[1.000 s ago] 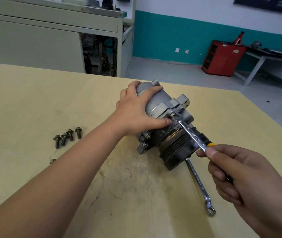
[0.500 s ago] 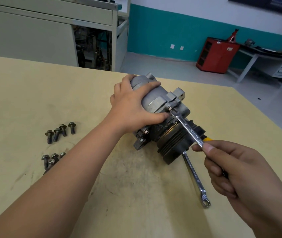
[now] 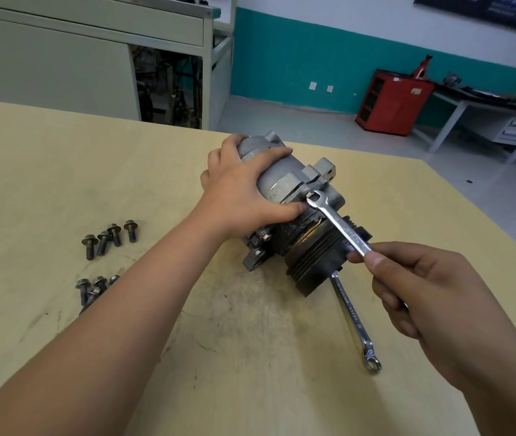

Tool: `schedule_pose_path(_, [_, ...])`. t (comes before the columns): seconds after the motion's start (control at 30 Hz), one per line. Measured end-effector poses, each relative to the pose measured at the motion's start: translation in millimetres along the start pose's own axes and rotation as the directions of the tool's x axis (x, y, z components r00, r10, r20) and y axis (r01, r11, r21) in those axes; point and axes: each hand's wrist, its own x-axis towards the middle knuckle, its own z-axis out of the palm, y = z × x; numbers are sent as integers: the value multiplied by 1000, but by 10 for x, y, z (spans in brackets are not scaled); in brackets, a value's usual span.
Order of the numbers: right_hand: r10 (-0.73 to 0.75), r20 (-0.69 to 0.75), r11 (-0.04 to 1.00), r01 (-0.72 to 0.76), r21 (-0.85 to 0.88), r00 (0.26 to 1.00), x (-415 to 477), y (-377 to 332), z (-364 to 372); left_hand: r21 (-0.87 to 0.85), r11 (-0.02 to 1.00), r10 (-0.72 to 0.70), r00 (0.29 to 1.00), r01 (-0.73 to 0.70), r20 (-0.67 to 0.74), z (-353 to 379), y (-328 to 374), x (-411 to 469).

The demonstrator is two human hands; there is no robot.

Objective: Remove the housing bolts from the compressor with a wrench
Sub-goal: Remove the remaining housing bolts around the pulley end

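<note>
Separately, hands [image 3: 241, 190] [image 3: 433, 297] on compressor [image 3: 282, 182], wrench [image 3: 341, 226].

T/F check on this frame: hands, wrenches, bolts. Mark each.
1. The left hand grips the compressor. True.
2. The right hand holds a screwdriver. False: it holds a wrench whose head sits on a housing bolt.
3. A second wrench lies on the table. True.
4. No bolts have been removed. False: loose bolts lie on the table left of the compressor.
</note>
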Motion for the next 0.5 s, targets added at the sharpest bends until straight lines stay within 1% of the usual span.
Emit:
schedule_pose_path(0.13, [19,58,1000,-18,-20,998,-8,42,54,-13,1000,3,1000,-2,7,-15,-1,-2])
schedule_pose_path(0.23, [116,166,993,-115,-14,979,15,34,57,-13,1000,6,1000,-6,12,-25,-6,-1])
schedule_pose_path(0.33, [194,250,981,-182,-71,949,71,-17,24,-20,1000,5,1000,-4,14,-27,-3,-1])
schedule_pose_path(0.37, [199,247,978,-177,-109,948,84,-35,16,-22,1000,3,1000,-2,14,-28,-4,-1])
schedule_pose_path(0.43, [148,197,968,-101,-231,969,104,-19,11,-28,1000,2,1000,-1,15,-24,-8,-2])
schedule_pose_path(0.47, [84,160,947,-29,-321,983,107,9,21,-31,1000,4,1000,-4,15,-23,-9,-3])
schedule_pose_path(0.5, [0,126,903,54,-427,992,97,35,41,-31,999,5,1000,-5,14,-20,-6,-7])
